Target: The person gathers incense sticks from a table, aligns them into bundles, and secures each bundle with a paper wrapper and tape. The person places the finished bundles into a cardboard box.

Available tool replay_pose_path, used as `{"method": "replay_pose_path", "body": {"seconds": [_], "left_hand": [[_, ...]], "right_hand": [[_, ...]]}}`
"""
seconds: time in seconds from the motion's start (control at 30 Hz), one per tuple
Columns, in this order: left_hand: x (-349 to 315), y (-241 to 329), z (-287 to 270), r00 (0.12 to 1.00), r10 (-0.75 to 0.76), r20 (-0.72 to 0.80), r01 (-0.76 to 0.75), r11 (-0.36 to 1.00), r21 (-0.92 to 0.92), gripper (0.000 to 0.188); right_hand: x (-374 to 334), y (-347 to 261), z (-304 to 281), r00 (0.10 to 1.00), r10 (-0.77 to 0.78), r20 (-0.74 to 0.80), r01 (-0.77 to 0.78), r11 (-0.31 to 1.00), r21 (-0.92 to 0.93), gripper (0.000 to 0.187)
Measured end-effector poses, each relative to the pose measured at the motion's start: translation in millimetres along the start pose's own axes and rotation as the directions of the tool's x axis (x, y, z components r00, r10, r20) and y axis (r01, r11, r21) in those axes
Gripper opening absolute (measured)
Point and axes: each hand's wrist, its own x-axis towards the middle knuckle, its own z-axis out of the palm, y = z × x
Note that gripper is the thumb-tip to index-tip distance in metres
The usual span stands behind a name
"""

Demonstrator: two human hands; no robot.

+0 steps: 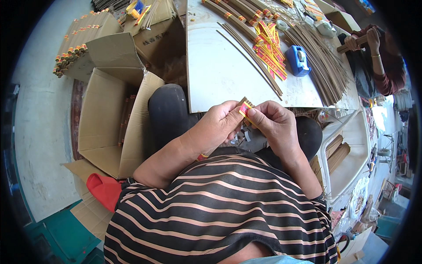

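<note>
Above my lap, my left hand (215, 121) is closed around a thin bundle of brown incense sticks (247, 101), whose ends poke up between my hands. A red and yellow paper label (244, 110) lies against the sticks near that end. My right hand (277, 123) pinches the label between thumb and fingers. Most of the bundle is hidden by my hands. On the white table (211, 83) ahead are a blue tape dispenser (298, 61), a pile of red and yellow labels (271, 55) and a spread of loose incense sticks (321, 66).
Banded incense bundles (228, 16) lie along the table's far side. An open cardboard box (103, 123) stands at my left, with stacked bundles (88, 33) beyond it. Right of my knee is a white tub (362, 145) holding sticks. A co-worker (389, 66) grips sticks at far right.
</note>
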Motion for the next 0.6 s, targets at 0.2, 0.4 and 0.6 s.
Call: {"method": "replay_pose_path", "body": {"seconds": [0.2,0.4,0.6], "left_hand": [[-10,1,6,0.999,0.034,0.005,-0.034,0.999,0.021,0.040],[-13,-3,5,0.997,0.060,0.040,-0.058,0.997,-0.044,0.041],[-14,1,1,0.988,0.101,0.117,-0.093,0.993,-0.070,0.044]], "right_hand": [[-9,-4,3,0.999,-0.025,-0.029,0.023,0.998,-0.061,0.021],[-14,-2,6,0.998,-0.046,-0.049,0.045,0.999,-0.024,0.020],[-14,0,7,0.995,-0.076,-0.068,0.072,0.996,-0.057,0.019]]}}
